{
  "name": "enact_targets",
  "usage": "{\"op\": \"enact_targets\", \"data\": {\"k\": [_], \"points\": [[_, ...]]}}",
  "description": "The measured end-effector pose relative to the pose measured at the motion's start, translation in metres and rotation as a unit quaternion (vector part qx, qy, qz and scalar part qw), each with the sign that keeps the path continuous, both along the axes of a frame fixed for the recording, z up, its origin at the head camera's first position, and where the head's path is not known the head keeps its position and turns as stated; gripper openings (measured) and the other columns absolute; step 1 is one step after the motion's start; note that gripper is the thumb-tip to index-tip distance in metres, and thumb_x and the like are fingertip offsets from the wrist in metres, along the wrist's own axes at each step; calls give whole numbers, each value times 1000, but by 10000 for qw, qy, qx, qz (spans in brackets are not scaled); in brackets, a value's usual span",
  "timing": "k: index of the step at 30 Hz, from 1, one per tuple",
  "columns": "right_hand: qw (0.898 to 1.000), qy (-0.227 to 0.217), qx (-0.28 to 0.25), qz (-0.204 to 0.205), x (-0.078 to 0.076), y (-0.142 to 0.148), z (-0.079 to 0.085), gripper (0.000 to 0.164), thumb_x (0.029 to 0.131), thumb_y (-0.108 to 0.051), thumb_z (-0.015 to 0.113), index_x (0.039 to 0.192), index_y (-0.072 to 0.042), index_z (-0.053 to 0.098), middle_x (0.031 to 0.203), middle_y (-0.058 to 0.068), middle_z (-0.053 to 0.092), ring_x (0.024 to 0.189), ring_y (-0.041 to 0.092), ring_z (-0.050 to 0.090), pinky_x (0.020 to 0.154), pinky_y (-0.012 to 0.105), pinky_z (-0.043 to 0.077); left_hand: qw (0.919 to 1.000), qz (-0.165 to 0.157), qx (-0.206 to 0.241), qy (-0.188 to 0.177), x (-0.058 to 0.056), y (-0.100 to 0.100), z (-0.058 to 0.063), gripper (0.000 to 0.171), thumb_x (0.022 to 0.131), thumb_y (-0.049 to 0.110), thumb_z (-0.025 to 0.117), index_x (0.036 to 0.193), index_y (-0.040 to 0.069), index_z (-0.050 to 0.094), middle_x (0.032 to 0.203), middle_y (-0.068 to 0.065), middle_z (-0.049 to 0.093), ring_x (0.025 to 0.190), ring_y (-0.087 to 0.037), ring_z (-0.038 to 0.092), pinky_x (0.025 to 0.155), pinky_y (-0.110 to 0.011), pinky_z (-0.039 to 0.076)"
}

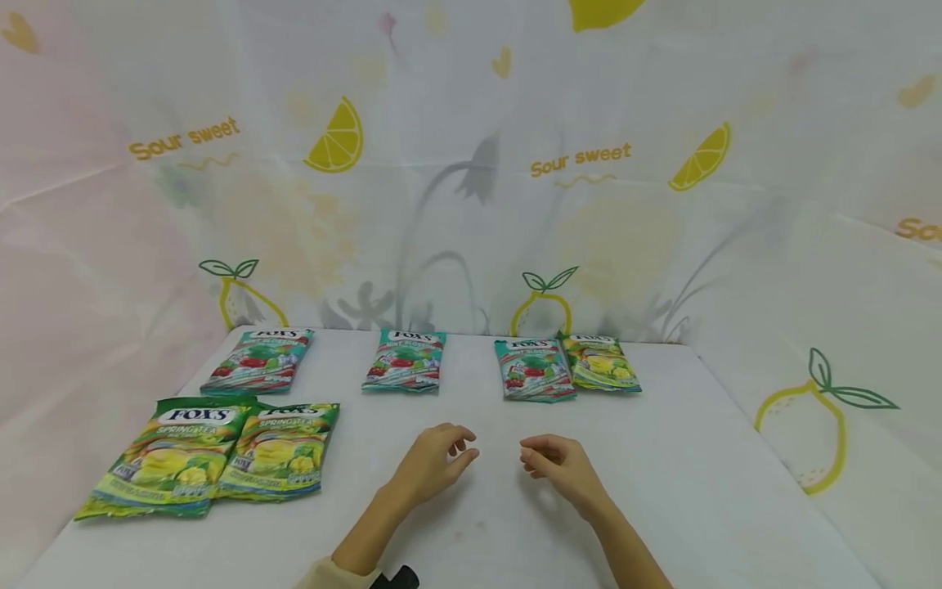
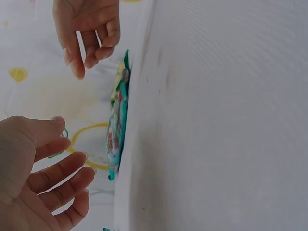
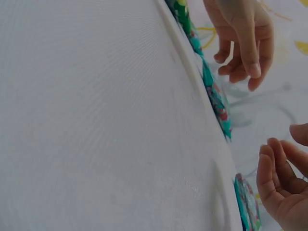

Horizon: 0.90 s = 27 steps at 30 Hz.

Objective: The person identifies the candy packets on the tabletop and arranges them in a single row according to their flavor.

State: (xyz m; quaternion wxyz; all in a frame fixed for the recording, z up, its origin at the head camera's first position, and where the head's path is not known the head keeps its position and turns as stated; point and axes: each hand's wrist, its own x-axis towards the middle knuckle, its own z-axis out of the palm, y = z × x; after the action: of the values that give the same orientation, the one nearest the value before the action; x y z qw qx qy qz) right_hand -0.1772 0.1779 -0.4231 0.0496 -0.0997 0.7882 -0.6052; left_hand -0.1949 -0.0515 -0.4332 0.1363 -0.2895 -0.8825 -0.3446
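Above the middle of the white table, my left hand (image 1: 434, 460) hangs with loosely bent fingers and holds nothing. Facing it a short way to the right is my right hand (image 1: 562, 468), its fingers also loosely curved around empty air. In the left wrist view the left hand (image 2: 43, 178) shows its palm and spread fingers, with the right hand (image 2: 91, 33) beyond. Behind the hands lie a teal Fox's candy bag (image 1: 403, 361) and another teal candy bag (image 1: 536, 372), the latter touching a yellow-green candy bag (image 1: 599, 364). Neither hand touches any bag.
At the table's left, a large yellow-green Fox's bag (image 1: 172, 458) lies against a second yellow-green bag (image 1: 280, 452). One more teal bag (image 1: 259, 361) rests at the back left. A lemon-print cloth (image 1: 456, 229) stands behind the white tabletop (image 1: 706, 491).
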Motion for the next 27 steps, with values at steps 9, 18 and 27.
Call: {"op": "enact_targets", "data": {"k": [9, 18, 27], "points": [[9992, -4, 96, -380, 3, 18, 2, 34, 91, -13, 61, 111, 14, 60, 96, 21, 66, 82, 18, 63, 72, 27, 54, 9995, -280, -66, -121, -4, 18, -3, 16, 86, 15, 68, 98, 3, 69, 78, -1, 63, 70, -14, 56, 62, -21, 46], [9976, -174, 68, -665, 5, 30, 3, 34, 91, -12, 60, 111, 15, 59, 97, 23, 66, 81, 16, 64, 72, 25, 54, 9988, -483, -94, -56, -8, 31, -5, 15, 87, 14, 67, 97, 3, 68, 78, -1, 64, 70, -15, 57, 62, -20, 46], [9959, -185, 108, -877, 5, 40, 1, 34, 92, -12, 60, 112, 15, 58, 95, 20, 67, 80, 14, 63, 72, 25, 54, 9979, -634, -119, 39, -13, 45, -4, 16, 87, 14, 66, 97, 2, 69, 77, -2, 63, 68, -15, 56, 60, -18, 44]]}}
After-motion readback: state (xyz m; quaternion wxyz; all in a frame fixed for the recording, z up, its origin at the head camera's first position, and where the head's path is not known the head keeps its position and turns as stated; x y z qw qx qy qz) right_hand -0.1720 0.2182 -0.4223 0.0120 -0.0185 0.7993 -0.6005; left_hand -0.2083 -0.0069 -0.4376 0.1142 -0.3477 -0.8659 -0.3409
